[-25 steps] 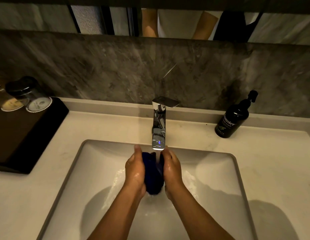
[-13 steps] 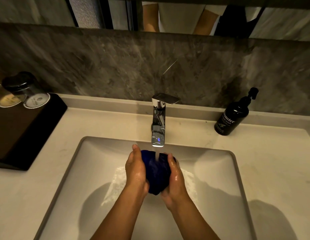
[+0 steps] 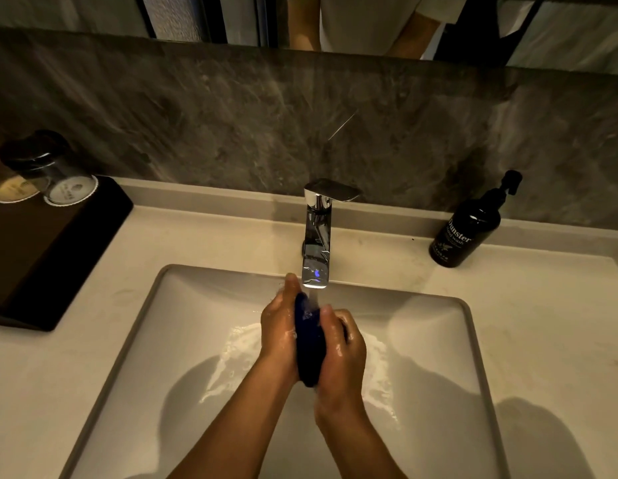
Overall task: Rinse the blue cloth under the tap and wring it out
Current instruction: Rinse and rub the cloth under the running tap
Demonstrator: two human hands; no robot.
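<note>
The dark blue cloth (image 3: 310, 347) is bunched into a narrow wad, pressed between my two palms over the white sink (image 3: 155, 323). My left hand (image 3: 279, 326) holds its left side with fingers pointing up toward the spout. My right hand (image 3: 342, 354) clamps the right side, fingers curled over it. Both hands are wet. Water runs from the chrome tap (image 3: 317, 247) straight onto the top of the cloth. Most of the cloth is hidden between the hands.
A black hand wash bottle (image 3: 464, 233) stands on the counter at the back right. A black tray (image 3: 55, 250) with upturned glasses (image 3: 58, 174) sits at the left. Grey stone backsplash and a mirror edge rise behind the tap.
My hands have pressed closer together, squeezing the cloth into a thinner wad. My right hand has curled over it and shifted slightly lower. Water keeps running.
</note>
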